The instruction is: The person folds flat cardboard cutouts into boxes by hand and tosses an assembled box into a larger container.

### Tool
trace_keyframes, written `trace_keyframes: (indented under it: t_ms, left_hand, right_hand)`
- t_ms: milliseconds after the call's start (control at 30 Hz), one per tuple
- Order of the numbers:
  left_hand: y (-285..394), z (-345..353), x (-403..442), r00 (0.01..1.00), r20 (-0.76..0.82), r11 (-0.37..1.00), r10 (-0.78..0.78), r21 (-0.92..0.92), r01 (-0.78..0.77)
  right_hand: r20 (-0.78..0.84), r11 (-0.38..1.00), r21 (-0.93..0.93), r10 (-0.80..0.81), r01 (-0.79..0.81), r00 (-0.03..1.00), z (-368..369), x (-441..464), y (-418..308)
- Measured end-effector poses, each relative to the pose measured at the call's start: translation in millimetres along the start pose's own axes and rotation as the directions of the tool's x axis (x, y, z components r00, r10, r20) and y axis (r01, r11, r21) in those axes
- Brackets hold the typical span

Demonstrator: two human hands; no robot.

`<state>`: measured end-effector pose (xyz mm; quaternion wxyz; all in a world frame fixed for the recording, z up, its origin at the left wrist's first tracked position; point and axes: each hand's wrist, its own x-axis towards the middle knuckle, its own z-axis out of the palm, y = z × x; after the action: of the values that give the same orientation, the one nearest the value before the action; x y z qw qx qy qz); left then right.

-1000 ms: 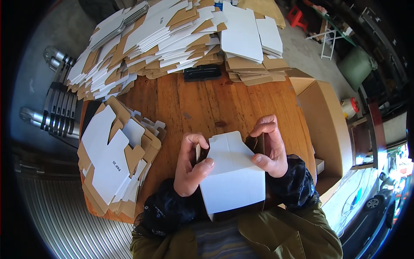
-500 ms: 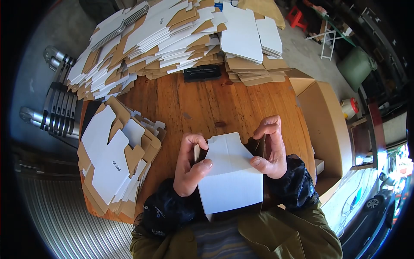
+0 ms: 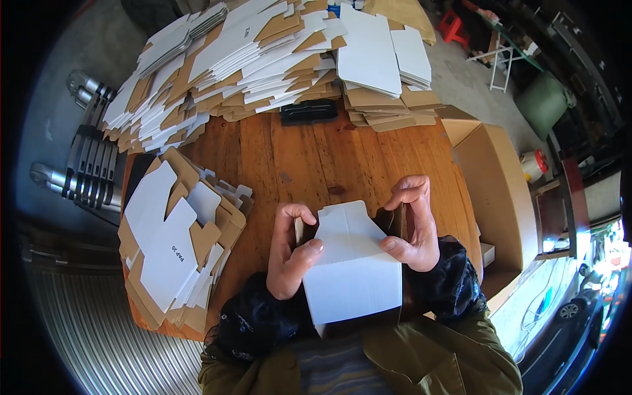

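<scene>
We are holding a white-faced, brown-lined cardboard box [image 3: 352, 283], partly folded, between both hands, low over the near side of the table. Our left hand [image 3: 287, 257] is curving narrowly around a brown side flap [image 3: 299, 230], its thumb resting on the white top panel; our right hand [image 3: 418, 234] is likewise closing around the opposite flap [image 3: 403, 222], its thumb pressing near the panel's edge. Beneath and beyond the fingers, a brown wooden table [image 3: 296, 158] is spreading out, in a room with a grey floor. To the left of our fingers, flat white-and-brown cardboard blanks marked "PAP 20" [image 3: 161, 230] are lying piled. Farther ahead, a large heap of similar blanks [image 3: 250, 66], a black plastic tray [image 3: 308, 112] and a stack of white-topped cardboard pieces [image 3: 368, 52] are lining the far side. Right of our fingers, a big open brown carton [image 3: 494, 191] is standing beside the table; well beyond it, a red stool [image 3: 452, 27] is showing. The white panel is hiding much of the box's inside.
</scene>
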<state>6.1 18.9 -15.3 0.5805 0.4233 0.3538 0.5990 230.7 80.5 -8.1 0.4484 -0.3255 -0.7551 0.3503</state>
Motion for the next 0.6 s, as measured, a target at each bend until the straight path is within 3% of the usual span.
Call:
trace_keyframes:
  t_ms: [167,433,600]
  left_hand:
    - [5.9,3.5,-1.1,0.999,-0.006,0.999,-0.039,-0.007,0.039]
    - [1.1,-3.6,-2.6,0.998,-0.052,0.989,-0.036,0.141,0.043]
    - [2.2,-4.0,-2.0,0.999,-0.023,0.994,-0.036,0.101,0.038]
  right_hand:
    - [0.007,0.999,0.048,0.004,-0.004,1.000,-1.0,0.3,4.1]
    - [0.008,0.994,0.105,0.025,-0.026,1.000,0.5,1.3,3.5]
    - [0.034,0.990,0.126,0.053,-0.057,0.998,-1.7,2.8,-1.8]
